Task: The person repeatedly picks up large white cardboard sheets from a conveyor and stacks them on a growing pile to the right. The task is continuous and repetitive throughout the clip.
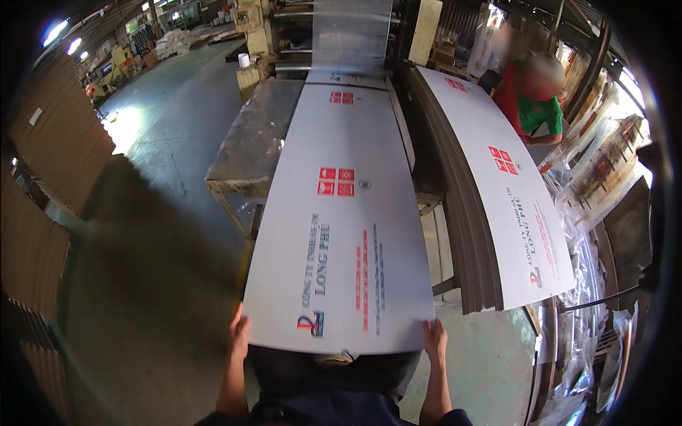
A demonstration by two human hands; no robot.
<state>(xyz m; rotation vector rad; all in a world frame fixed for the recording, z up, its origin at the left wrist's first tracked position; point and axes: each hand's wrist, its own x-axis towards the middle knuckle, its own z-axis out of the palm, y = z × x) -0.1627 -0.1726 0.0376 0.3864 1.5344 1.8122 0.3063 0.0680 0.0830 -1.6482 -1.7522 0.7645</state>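
A long white printed cardboard sheet (284, 284) with red and dark blue print stretches from close to my body to the rollers of a machine (348, 35). My left hand (239, 331) grips its near left edge, the thumb along the side and the other fingers partly hidden. At the near right corner, my right hand (435, 336) is closed on the opposite edge. Between the two hands the sheet lies roughly flat, its far part resting on the machine's metal table (257, 135).
To the right stands a tall stack of similar printed sheets (490, 206). Beyond it are two people, one in a red and green shirt (534, 113). Plastic-wrapped material (575, 305) lines the right side. Piles of brown cardboard (60, 135) stand at the left, beside the green floor (177, 234).
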